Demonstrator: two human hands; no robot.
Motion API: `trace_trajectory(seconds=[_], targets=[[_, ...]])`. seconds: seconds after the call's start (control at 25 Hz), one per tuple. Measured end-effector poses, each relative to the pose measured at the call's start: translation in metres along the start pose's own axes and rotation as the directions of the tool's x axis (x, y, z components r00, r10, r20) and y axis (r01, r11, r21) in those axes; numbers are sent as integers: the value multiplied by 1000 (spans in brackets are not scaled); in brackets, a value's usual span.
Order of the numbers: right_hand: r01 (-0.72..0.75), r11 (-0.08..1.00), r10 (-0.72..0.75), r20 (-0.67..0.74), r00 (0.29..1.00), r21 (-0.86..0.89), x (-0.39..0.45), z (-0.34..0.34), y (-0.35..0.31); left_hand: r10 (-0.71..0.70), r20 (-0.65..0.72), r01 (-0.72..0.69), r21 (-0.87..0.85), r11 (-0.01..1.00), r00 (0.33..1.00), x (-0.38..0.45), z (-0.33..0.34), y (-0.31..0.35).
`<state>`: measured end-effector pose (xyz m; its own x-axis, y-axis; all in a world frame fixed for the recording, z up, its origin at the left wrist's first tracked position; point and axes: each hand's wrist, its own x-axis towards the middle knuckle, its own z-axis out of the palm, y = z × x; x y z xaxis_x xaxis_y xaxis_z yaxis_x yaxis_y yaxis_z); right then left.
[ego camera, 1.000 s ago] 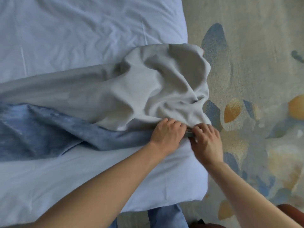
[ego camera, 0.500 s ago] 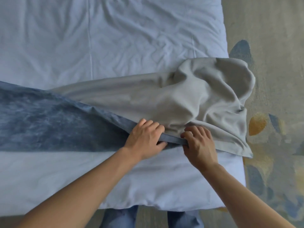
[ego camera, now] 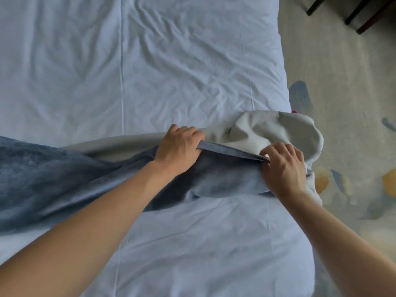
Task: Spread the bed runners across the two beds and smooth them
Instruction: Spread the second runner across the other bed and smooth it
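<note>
A bed runner (ego camera: 53, 179), blue velvet on top and grey underneath, lies across a bed with a white sheet (ego camera: 171, 61). Its left part lies flat with the blue face up. Its right end is bunched at the bed's right edge, with the grey lining (ego camera: 278, 131) turned up. My left hand (ego camera: 180, 146) grips the runner's folded edge near the middle. My right hand (ego camera: 282, 166) pinches the same edge further right, and the blue hem is stretched between them.
A patterned carpet (ego camera: 342, 103) runs along the bed's right side. Dark furniture legs (ego camera: 362, 16) stand at the top right corner. The foot of the bed is nearest me.
Both hands have carried the runner's edge away from me, up the bed, turning more of the blue face upward. The grey bunch at the right has shrunk.
</note>
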<state>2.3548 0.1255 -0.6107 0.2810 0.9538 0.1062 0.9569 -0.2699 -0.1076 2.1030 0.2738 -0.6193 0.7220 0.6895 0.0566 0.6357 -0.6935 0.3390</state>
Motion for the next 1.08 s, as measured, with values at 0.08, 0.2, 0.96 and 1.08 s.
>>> trace_trajectory(seconds=[0.08, 0.2, 0.96, 1.08], targets=[[-29, 999, 30, 21, 999, -26, 20, 4, 13, -28, 30, 27, 23, 999, 999, 22, 1, -18], [-86, 992, 94, 80, 992, -96, 47, 12, 35, -54, 26, 53, 50, 997, 998, 52, -2, -39], [-79, 992, 91, 130, 987, -96, 281, 81, 62, -382, -12, 377, 193, 906, 924, 185, 14, -161], [-113, 993, 119, 165, 979, -45, 265, 69, 79, -290, 0, 289, 91, 953, 957, 207, 30, -109]])
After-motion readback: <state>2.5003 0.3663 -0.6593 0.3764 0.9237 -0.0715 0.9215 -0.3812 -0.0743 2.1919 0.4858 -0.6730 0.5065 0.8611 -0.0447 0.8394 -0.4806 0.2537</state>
